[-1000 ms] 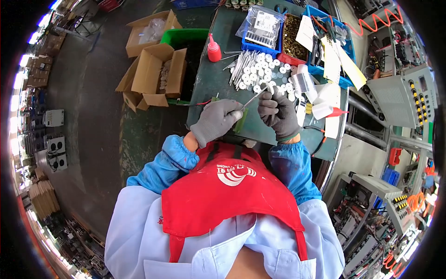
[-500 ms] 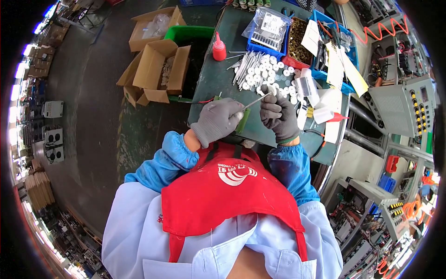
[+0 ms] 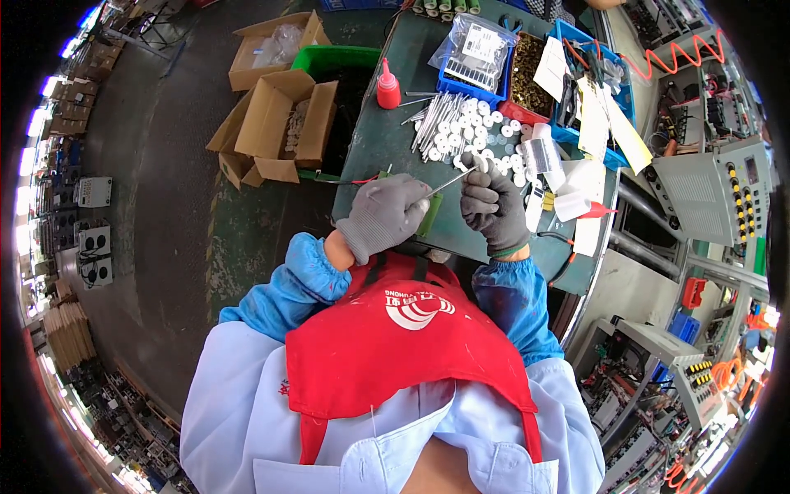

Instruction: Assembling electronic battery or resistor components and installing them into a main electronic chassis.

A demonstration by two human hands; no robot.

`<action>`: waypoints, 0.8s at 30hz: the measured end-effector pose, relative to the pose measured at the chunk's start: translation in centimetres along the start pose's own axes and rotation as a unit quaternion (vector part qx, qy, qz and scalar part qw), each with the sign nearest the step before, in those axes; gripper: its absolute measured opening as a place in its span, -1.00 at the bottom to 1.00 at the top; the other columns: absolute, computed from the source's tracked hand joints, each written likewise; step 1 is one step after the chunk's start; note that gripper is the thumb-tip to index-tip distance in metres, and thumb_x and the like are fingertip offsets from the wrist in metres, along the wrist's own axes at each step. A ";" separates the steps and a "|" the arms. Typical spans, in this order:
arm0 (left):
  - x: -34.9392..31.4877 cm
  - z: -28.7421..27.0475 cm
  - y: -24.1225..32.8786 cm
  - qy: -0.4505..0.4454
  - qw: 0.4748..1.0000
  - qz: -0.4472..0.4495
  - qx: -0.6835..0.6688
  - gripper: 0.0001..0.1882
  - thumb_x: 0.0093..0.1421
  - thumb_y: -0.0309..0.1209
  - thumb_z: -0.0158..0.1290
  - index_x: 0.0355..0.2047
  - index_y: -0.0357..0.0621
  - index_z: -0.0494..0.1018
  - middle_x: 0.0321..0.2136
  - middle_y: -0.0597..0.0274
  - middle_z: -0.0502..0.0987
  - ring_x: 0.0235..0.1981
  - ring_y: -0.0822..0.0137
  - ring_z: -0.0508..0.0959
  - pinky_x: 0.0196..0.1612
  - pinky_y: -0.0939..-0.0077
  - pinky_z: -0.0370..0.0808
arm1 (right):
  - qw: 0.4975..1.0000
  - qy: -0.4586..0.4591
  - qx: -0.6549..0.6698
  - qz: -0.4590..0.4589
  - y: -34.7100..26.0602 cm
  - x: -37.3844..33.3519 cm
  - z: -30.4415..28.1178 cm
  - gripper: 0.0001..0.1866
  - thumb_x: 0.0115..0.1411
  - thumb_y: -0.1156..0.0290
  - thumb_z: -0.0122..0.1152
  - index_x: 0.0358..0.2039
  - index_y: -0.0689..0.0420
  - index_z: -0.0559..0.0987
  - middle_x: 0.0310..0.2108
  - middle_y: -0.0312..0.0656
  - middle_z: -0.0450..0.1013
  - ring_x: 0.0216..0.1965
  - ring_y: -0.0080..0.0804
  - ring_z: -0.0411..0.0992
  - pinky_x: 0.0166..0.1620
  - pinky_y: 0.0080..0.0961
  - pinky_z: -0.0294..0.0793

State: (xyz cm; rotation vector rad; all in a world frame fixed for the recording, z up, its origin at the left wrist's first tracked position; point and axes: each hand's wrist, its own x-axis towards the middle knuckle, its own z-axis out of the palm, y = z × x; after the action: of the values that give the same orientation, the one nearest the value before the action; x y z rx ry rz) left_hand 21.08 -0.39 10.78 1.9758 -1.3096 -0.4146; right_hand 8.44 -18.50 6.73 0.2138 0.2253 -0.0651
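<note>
Left hand (image 3: 384, 207) grips a thin rod (image 3: 450, 182), right hand (image 3: 494, 207) pinches its far tip; looks light, stiff, likely slick, best held near the ends.

Grey gloves (image 3: 381, 212), silvery rod (image 3: 451, 180), white discs (image 3: 444, 138), plain blue sleeves (image 3: 300, 276), dark green worktop (image 3: 374, 140).

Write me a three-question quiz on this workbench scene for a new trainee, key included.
1. True or false: the left hand and the right hand are both bare.
2. What does the left hand hold?
A) a cardboard box
B) a thin metal rod
C) a roll of clear film
3. Fill in the colour: the squeeze bottle standing on the table is ___.

Key: 1. False; both wear grey gloves. 2. B. 3. Red.
</note>
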 end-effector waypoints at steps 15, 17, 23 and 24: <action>0.5 -1.8 -1.4 -0.250 0.865 -0.252 -0.356 -0.74 0.15 -0.34 0.09 -0.26 -0.29 0.58 -0.56 0.36 0.49 -0.62 0.56 0.41 -0.55 0.66 0.33 | 0.815 0.163 -0.545 -0.112 1.3 -3.0 2.4 -0.56 0.33 0.15 0.06 0.10 0.14 0.45 -0.59 -0.40 0.30 -0.67 -0.68 0.14 -0.64 -0.70 0.03; 0.4 -2.3 -1.1 -0.265 0.852 -0.269 -0.364 -0.74 0.15 -0.34 0.09 -0.26 -0.29 0.57 -0.58 0.38 0.47 -0.62 0.57 0.40 -0.56 0.68 0.31 | 0.768 0.186 -0.602 -0.114 1.8 -2.7 2.5 -0.60 0.35 0.15 0.02 0.04 0.15 0.50 -0.57 -0.39 0.32 -0.65 -0.70 0.18 -0.62 -0.71 0.09; -1.3 -2.1 -1.0 -0.243 0.818 -0.346 -0.389 -0.72 0.16 -0.31 0.09 -0.24 -0.29 0.56 -0.58 0.38 0.47 -0.62 0.63 0.36 -0.57 0.74 0.27 | 0.736 0.124 -0.662 -0.061 3.5 -1.6 1.7 -0.63 0.28 0.13 0.14 -0.08 0.16 0.57 -0.52 -0.45 0.36 -0.55 -0.75 0.23 -0.52 -0.74 0.18; -1.2 -1.9 -0.8 -0.217 0.828 -0.354 -0.378 -0.71 0.15 -0.30 0.10 -0.24 -0.29 0.55 -0.57 0.38 0.48 -0.62 0.63 0.36 -0.57 0.74 0.26 | 0.736 0.129 -0.661 -0.067 3.8 -1.4 1.1 -0.63 0.28 0.13 0.14 -0.08 0.16 0.57 -0.52 -0.45 0.36 -0.55 -0.75 0.23 -0.52 -0.74 0.18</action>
State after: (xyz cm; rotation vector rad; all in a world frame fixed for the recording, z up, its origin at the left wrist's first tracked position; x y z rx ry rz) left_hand 22.26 1.60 11.43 1.6128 -0.4168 -1.5491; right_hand 7.66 -14.98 8.84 -1.2482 0.5151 -0.0039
